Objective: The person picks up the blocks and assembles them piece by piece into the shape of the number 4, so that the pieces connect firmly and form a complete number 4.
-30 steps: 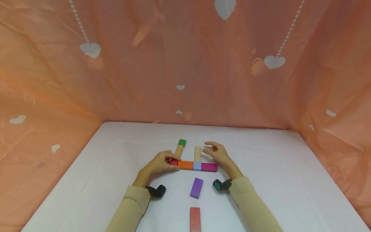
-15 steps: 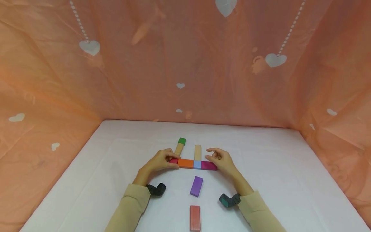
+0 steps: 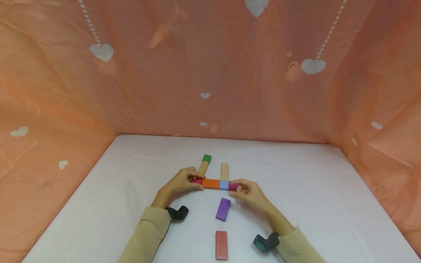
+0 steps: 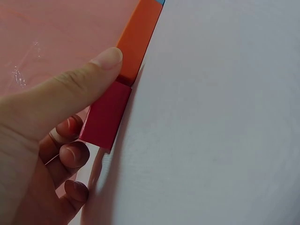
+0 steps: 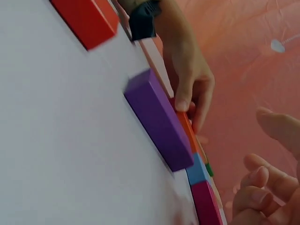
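Magenta block (image 3: 232, 186), blue block (image 3: 224, 185), orange block (image 3: 211, 183) and crimson block (image 3: 197, 181) lie end to end in a row on the white surface (image 3: 108, 204), about midway between its left and right edges and roughly parallel to its far edge. From where I stand, the row's long axis is what counts: it runs straight from one hand to the other. The left hand (image 3: 182, 181) pinches the crimson end, thumb along the near side and reaching onto the orange block, fingers on the far side. At the opposite end the right hand (image 3: 253, 194) is much the nearer one to the magenta block, and covers its outer end. Thumb and forefinger stand narrowly apart on either side of it; I can't tell whether they press on it. A purple block (image 3: 223, 209) lies apart on the near side of the row, its long axis slanting across the row's line, closer to the right hand than the left. Nearer the person is a red block (image 3: 221, 245). Toward the far edge point a left tan block (image 3: 203, 167), with a green block (image 3: 207, 158) at its far end, and a right tan block (image 3: 224, 171).
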The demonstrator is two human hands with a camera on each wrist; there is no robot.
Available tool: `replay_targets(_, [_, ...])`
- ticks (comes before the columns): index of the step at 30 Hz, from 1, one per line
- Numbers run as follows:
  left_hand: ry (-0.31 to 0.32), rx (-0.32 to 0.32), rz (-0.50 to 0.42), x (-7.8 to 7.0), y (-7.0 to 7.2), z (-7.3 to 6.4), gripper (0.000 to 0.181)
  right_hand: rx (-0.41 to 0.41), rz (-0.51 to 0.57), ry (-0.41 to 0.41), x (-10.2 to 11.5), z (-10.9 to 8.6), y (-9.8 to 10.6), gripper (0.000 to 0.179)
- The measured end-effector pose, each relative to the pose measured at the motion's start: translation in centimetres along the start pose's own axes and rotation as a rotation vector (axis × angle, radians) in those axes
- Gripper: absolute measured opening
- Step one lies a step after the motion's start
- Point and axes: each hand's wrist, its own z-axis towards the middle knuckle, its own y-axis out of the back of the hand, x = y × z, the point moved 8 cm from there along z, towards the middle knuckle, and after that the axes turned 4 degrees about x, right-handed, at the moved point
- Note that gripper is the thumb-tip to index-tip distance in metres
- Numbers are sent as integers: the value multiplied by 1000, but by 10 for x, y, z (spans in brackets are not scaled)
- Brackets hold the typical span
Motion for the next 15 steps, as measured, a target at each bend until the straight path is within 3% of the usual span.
replay_targets(8, [7,3,4,-1,-1,-1,33,124,3,57,-1,-8,-21,50])
replay_targets(15, [26,1,-1,1,0,0,33,142,23,144,2,-12,-28,51])
